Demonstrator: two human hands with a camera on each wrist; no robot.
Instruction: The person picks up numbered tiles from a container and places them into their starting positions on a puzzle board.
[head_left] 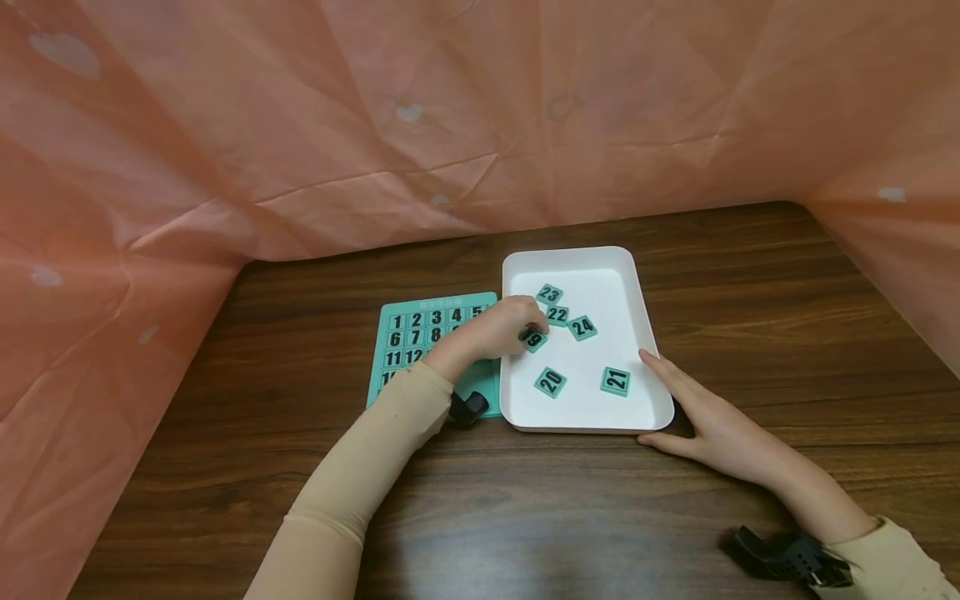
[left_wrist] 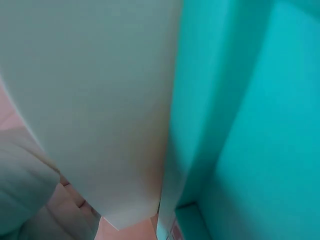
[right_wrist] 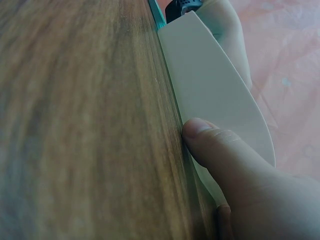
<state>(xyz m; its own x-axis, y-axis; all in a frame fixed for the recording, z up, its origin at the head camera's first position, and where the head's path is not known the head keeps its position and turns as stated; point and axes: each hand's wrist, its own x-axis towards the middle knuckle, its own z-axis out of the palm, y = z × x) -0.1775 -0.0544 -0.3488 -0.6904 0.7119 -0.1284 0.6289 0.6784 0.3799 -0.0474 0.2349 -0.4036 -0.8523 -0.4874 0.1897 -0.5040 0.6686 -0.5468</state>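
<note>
A white tray (head_left: pixel 577 408) holds several teal number tiles, among them 20 (head_left: pixel 551 382), 21 (head_left: pixel 615 381), 22 (head_left: pixel 557 315), 23 (head_left: pixel 549 294) and 24 (head_left: pixel 582 327). Reaching over the tray's left wall, my left hand (head_left: pixel 504 327) pinches the 19 tile (head_left: pixel 535 341) with its fingertips, which are partly hidden. My right hand (head_left: pixel 708 425) rests at the near right corner, straight fingers along the right wall and thumb (right_wrist: pixel 215 142) against the front wall. Left of the tray lies a teal number board (head_left: pixel 397 340), partly covered by my left arm.
The board's visible cells bear printed-looking numbers from 1 upward, and its lower right part is bare teal. Both stand on a dark wooden table (head_left: pixel 525 508). A pink curtain (head_left: pixel 420 125) hangs behind and at both sides. Black wrist straps (head_left: pixel 787 558) show on both arms.
</note>
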